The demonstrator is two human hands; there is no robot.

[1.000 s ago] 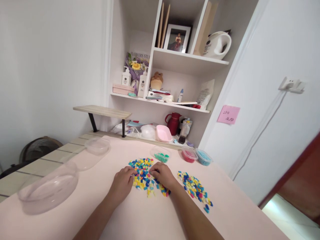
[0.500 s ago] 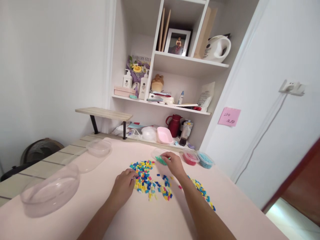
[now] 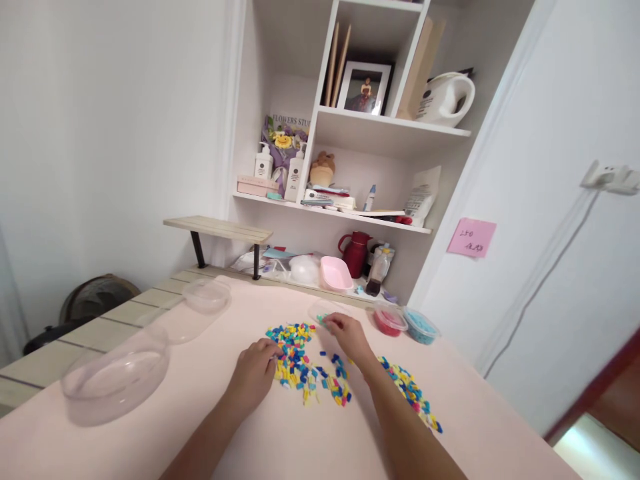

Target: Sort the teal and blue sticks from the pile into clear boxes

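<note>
The right hand (image 3: 349, 335) had moved from the loose, multicoloured pile (image 3: 299, 360) to the far clear tub (image 3: 319, 309); whether it or the left hand (image 3: 254, 371) gripped anything was unclear.

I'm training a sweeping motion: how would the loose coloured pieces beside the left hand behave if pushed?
The coloured pieces would probably scatter rather than shift as one, since they lie loose with strays around them. Each is likely light, looking tiny beside the left hand. They may slide more than roll, as many look blocky.
</note>
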